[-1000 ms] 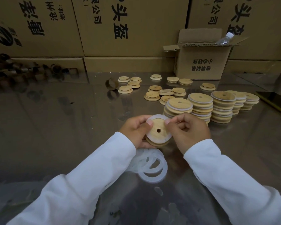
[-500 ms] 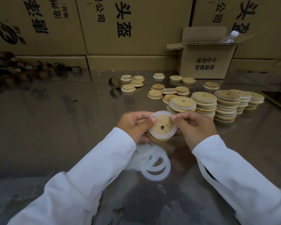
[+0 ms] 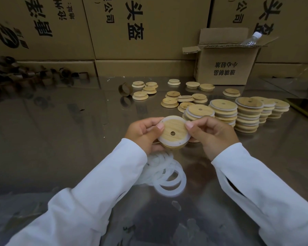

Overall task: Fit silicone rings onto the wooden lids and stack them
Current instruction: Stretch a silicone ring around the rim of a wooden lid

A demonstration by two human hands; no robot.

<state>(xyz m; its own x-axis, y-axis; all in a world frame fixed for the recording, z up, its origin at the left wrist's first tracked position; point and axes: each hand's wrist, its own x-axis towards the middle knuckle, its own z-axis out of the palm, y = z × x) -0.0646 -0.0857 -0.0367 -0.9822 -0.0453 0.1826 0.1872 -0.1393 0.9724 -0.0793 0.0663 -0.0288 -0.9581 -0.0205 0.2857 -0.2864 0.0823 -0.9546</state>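
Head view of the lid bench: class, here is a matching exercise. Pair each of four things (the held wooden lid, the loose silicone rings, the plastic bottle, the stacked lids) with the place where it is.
Things
1. held wooden lid
2. loose silicone rings
3. plastic bottle
4. stacked lids

Places
A. sticking out of the open small carton
B. pinched between the left hand and the right hand
C. lying flat on the table, nearest the person
D. standing on the table, to the right of both hands

Pairs: 1-B, 2-C, 3-A, 4-D
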